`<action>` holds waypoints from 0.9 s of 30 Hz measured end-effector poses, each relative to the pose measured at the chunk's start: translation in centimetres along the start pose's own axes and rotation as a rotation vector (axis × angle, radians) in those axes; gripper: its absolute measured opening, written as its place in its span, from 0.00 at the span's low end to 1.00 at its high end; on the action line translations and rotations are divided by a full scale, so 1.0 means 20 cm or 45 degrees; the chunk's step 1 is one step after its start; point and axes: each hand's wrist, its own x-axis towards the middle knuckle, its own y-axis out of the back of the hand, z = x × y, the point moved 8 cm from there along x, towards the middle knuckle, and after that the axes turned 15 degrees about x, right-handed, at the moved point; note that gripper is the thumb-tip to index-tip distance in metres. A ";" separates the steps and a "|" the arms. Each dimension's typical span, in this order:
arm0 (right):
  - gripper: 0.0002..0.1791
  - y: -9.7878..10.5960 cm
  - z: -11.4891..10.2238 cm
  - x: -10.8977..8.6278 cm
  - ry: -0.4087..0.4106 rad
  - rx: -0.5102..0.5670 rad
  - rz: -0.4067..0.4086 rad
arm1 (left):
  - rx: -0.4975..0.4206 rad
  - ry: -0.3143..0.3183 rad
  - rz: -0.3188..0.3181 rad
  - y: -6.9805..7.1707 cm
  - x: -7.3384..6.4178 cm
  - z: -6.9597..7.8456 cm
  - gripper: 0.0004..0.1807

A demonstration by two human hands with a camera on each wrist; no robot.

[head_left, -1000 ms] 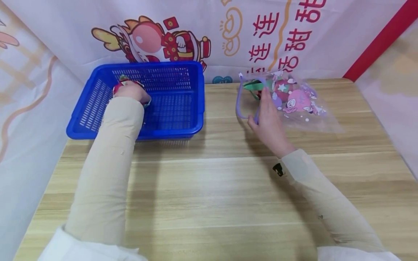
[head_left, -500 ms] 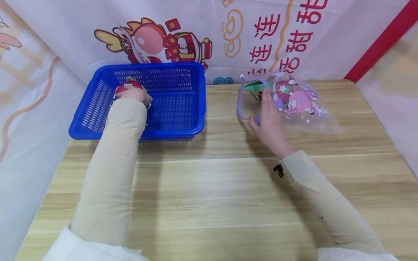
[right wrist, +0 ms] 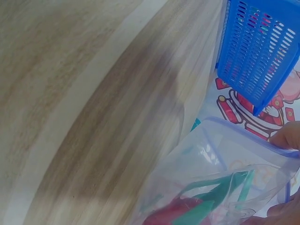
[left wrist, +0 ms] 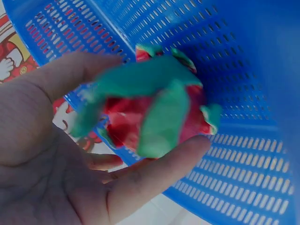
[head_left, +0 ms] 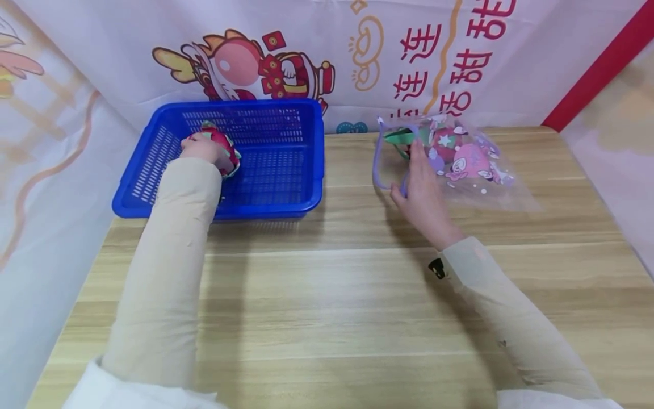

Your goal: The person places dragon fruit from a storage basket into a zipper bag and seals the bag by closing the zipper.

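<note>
Inside the blue basket (head_left: 306,201), my left hand (head_left: 203,151) holds a red toy dragon fruit with green leaf flaps (head_left: 225,141). The left wrist view shows the dragon fruit (left wrist: 124,119) between thumb and fingers, its near leaf blurred. On the right, my right hand (head_left: 426,196) grips the mouth of a clear zip bag (head_left: 477,196) with a purple seal and pink cartoon print. In the right wrist view, the thumb presses the seal of the bag (right wrist: 220,126), whose mouth gapes. Another red item with green leaves (right wrist: 178,211) lies inside the bag.
The basket stands at the back left of a wooden table (head_left: 327,307). A printed white cloth (head_left: 357,62) hangs right behind basket and bag. A small black item (head_left: 436,268) shows beside my right cuff.
My left hand has shifted left and turned at the dragon fruit, so more of the fruit shows at its right. The right hand and bag hold still; the head view has shifted slightly.
</note>
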 end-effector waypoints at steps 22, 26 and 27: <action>0.50 -0.03 0.00 0.00 0.041 0.006 0.018 | -0.185 0.024 0.184 -0.08 0.13 -0.03 0.49; 0.50 -0.03 -0.01 0.00 0.040 0.002 0.016 | -0.172 0.048 0.339 -0.08 0.15 -0.05 0.46; 0.50 -0.03 -0.01 0.00 0.039 0.001 0.015 | -0.172 0.054 0.365 -0.07 0.15 -0.05 0.46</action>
